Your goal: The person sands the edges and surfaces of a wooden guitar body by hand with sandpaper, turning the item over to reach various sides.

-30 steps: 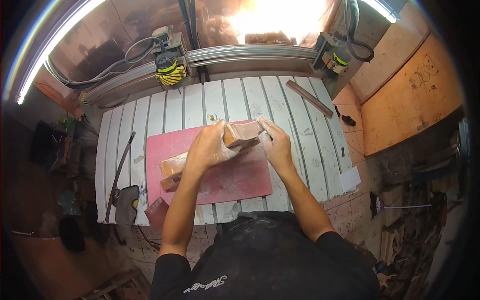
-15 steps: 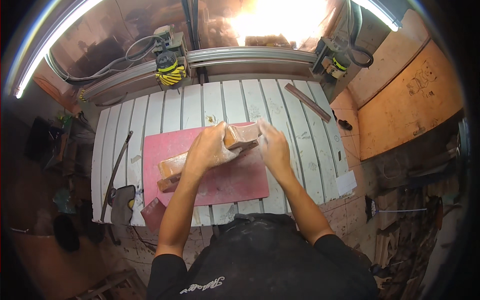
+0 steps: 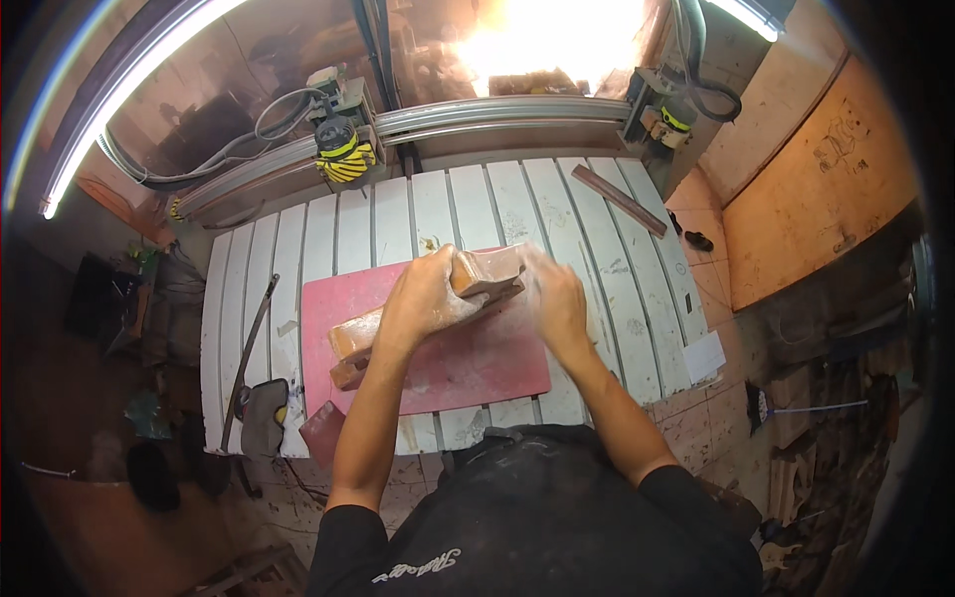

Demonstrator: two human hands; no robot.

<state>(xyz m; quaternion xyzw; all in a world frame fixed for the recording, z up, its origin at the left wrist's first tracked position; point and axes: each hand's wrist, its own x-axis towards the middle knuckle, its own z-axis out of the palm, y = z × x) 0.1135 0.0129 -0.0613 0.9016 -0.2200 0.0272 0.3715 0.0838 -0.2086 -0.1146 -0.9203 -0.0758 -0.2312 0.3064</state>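
Note:
My left hand [image 3: 423, 297] is closed around a long brown wooden piece [image 3: 356, 335], with thumb and fingers wrapped over its middle. The wood is dusty and lies slantwise, its right end raised and angled. Below it shows another brown wooden piece [image 3: 348, 375]; whether the two are joined I cannot tell. At the raised right end is my right hand [image 3: 559, 306], its fingers smeared by motion and whitish with dust. Anything in those fingers is hidden by the blur. Both pieces rest over a pink board [image 3: 497, 373].
The pink board lies on a white slatted table [image 3: 637, 338]. Behind runs a metal rail [image 3: 497, 114] carrying a yellow-black machine head [image 3: 343, 154]. A brown strip [image 3: 619, 201], a white paper [image 3: 703, 358], a dark curved bar [image 3: 249, 348] and a reddish block [image 3: 322, 432] lie around.
The view has shifted slightly, so everything sits a little further right. My right hand has moved slightly at the wood's right end. My left hand keeps its grip.

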